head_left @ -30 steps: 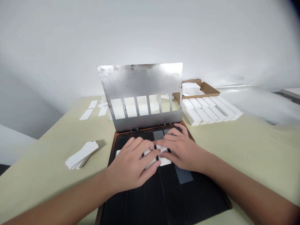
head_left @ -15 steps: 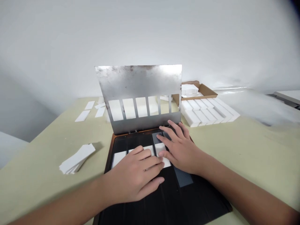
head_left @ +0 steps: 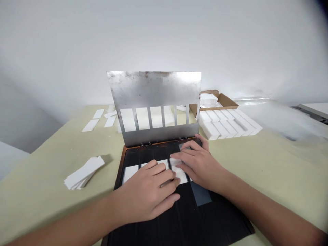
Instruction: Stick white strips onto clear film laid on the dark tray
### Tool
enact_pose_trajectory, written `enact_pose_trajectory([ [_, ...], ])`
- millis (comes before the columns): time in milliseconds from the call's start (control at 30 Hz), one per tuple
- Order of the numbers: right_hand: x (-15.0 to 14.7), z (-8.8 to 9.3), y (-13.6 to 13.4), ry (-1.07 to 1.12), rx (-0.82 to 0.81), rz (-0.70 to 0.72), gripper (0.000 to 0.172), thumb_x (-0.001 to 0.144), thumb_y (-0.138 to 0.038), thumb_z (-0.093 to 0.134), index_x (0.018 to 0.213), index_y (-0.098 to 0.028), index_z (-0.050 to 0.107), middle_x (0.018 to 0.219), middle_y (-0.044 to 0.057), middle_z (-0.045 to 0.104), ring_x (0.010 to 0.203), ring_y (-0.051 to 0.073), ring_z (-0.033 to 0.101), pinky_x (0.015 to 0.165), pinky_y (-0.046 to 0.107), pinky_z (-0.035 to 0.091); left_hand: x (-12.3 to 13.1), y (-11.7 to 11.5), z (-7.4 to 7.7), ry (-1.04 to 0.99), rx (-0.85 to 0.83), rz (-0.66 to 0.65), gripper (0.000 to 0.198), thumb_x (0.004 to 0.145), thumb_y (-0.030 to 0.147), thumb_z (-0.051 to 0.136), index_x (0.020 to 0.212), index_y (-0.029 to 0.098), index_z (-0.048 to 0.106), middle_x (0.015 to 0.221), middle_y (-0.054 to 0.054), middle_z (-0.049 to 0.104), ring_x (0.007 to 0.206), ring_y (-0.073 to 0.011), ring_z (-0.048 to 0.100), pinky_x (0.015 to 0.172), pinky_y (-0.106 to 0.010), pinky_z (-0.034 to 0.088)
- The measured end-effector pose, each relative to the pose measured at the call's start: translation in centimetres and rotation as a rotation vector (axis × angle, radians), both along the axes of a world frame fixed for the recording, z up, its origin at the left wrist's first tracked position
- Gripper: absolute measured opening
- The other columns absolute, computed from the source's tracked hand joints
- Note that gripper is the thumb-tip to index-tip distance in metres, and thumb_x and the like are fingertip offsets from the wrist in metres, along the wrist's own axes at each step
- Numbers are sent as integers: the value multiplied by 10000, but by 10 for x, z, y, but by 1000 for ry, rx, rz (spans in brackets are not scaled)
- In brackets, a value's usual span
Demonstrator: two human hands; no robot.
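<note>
My left hand (head_left: 146, 189) lies flat over a white rectangular strip (head_left: 161, 164), partly hiding it, and its fingertips nearly meet my right hand. My right hand (head_left: 200, 165) rests with its fingers on a second white strip (head_left: 179, 175), beside the first. A third white strip (head_left: 130, 172) lies uncovered to the left of my left hand. All three lie side by side on a black tray (head_left: 217, 218), and neither hand grips anything. Just beyond them, a steel plate with rectangular slots (head_left: 153, 89) stands hinged up at the tray's far edge.
A grey strip (head_left: 201, 193) lies on the tray. A stack of white strips (head_left: 83, 172) sits on the pale green table (head_left: 38, 181) to the left. Several loose strips (head_left: 91, 125) lie behind it. White blocks (head_left: 225, 123) and a cardboard box (head_left: 220, 100) stand back right.
My right hand has slid down from the plate's base, and its fingers now lie across the right strip. My left hand has barely moved.
</note>
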State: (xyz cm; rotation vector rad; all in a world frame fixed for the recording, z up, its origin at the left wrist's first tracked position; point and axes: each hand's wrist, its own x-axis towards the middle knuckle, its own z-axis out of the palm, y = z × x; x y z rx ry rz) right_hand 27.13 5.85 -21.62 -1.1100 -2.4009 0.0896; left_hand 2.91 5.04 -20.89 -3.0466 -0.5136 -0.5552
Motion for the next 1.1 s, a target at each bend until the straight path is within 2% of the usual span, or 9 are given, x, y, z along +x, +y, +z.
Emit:
enact_pose_trajectory([
  [133,4,-1,-2,-3,44,55,160,1034,-203,604,966,-256,738,939,-28,776,1103,226,601,1238,594,85,-1,0,0,-11,-32,10,234,1050,289,581,1225,176,689,1000,-67,664,871,-224,538,755,-388,342],
  [300,6,0,-4,-34,30,69,167,1041,-208,594,1004,-258,749,991,-17,789,1099,226,601,1250,610,79,-2,2,0,-44,-49,22,215,1028,276,594,1181,176,707,829,-38,518,753,-200,442,681,-355,314],
  [500,6,-3,-4,-61,45,74,171,1035,-199,595,1014,-260,753,995,-12,791,1109,235,608,1254,631,92,-2,3,0,-52,-72,25,197,1015,257,609,1162,170,707,849,-43,496,765,-198,440,693,-352,325],
  [733,6,-3,-5,-70,39,76,185,1041,-192,577,1011,-256,748,998,-9,792,1117,240,608,1254,632,96,-1,3,0,-80,-108,42,256,1003,258,641,1234,195,732,921,-75,524,863,-235,489,754,-384,376],
  [833,6,-3,-5,-60,28,73,186,1048,-207,571,1014,-255,747,993,-6,790,1117,239,608,1254,624,97,-1,2,0,-89,-121,58,264,997,253,654,1243,210,739,989,-101,563,932,-262,527,793,-414,413],
  [967,5,-2,-5,-49,16,72,186,1042,-208,577,1021,-254,757,987,3,789,1124,235,606,1257,612,95,-2,2,1,-102,-124,64,273,977,238,682,1242,233,742,1218,-151,595,1174,-346,561,968,-527,458],
  [1033,5,2,-7,-28,-16,91,169,1035,-237,600,995,-253,764,970,-4,791,1114,229,611,1259,602,89,-2,2,1,-99,-131,65,253,970,237,690,1216,238,749,1399,-176,549,1333,-395,511,1066,-585,437],
  [1100,5,10,-10,20,-99,135,204,1030,-299,627,883,-253,761,875,-24,783,1069,212,629,1265,586,73,-3,3,1,-79,-144,65,215,977,240,685,1180,238,754,1566,-186,450,1450,-424,438,1131,-622,403],
])
